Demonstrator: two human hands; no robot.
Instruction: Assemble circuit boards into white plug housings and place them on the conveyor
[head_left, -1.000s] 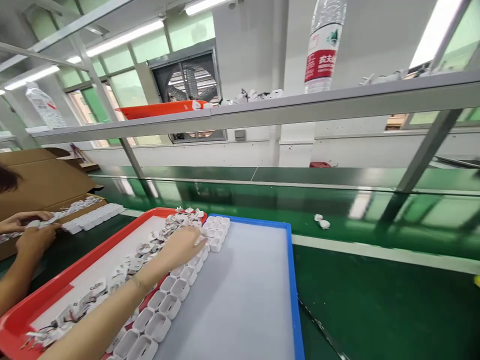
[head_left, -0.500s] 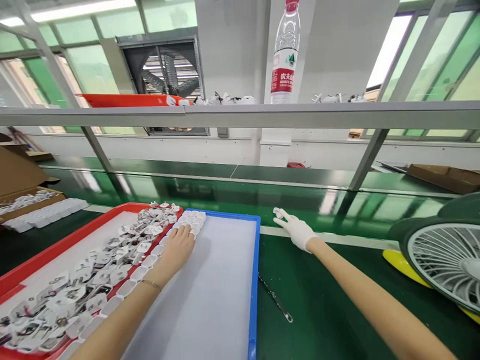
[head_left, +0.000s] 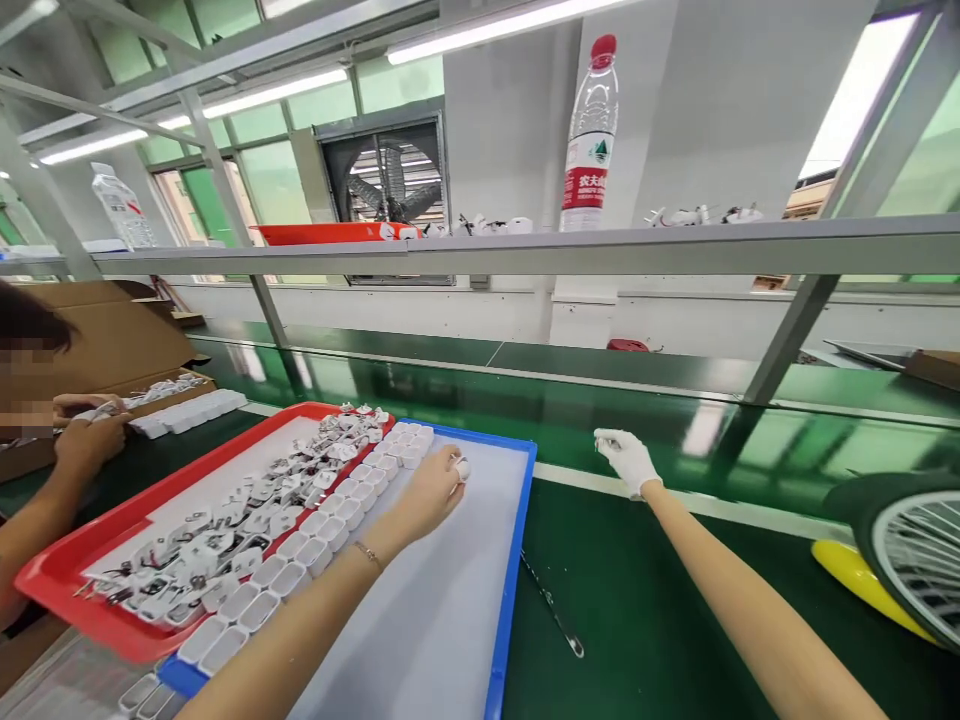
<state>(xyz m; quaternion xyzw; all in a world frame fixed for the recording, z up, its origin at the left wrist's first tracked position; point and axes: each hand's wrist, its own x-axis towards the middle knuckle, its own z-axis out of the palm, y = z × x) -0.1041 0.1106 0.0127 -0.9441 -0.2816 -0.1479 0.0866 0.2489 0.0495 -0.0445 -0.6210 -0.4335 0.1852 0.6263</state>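
- Resting on the grey liner of the blue tray (head_left: 517, 560), the bare left hand (head_left: 431, 490) has its fingers curled, and a small white piece (head_left: 462, 467) shows at the fingertips; it looks pinched, though the grip itself is partly hidden.
- Out past the blue tray's right rim, the gloved right hand (head_left: 626, 458) sits on the green belt (head_left: 675, 600) with its fingers closed round something small and white; I cannot tell what it is.
- Along the blue tray's left edge runs a row of white plug housings (head_left: 330, 530), open sides up and packed touching one another.
- Left of that row, the red tray (head_left: 60, 590) carries a heap of loose pronged inserts (head_left: 247, 510).
- My read on handling: these housings look like light, stiff moulded plastic, smooth enough to slip, so a 2-finger pinch across opposite outer walls seems the safest hold, without knocking the neighbours out of line.
- On the belt just right of the blue tray lie thin metal tweezers (head_left: 555, 605), untouched.
- Far left of the blue tray, another person's hands (head_left: 90, 430) work at a cardboard box (head_left: 112, 340).
- Above the blue tray, a water bottle (head_left: 589, 140) stands upright on the shelf.
- A fan (head_left: 915, 540) peeks in at the far right.
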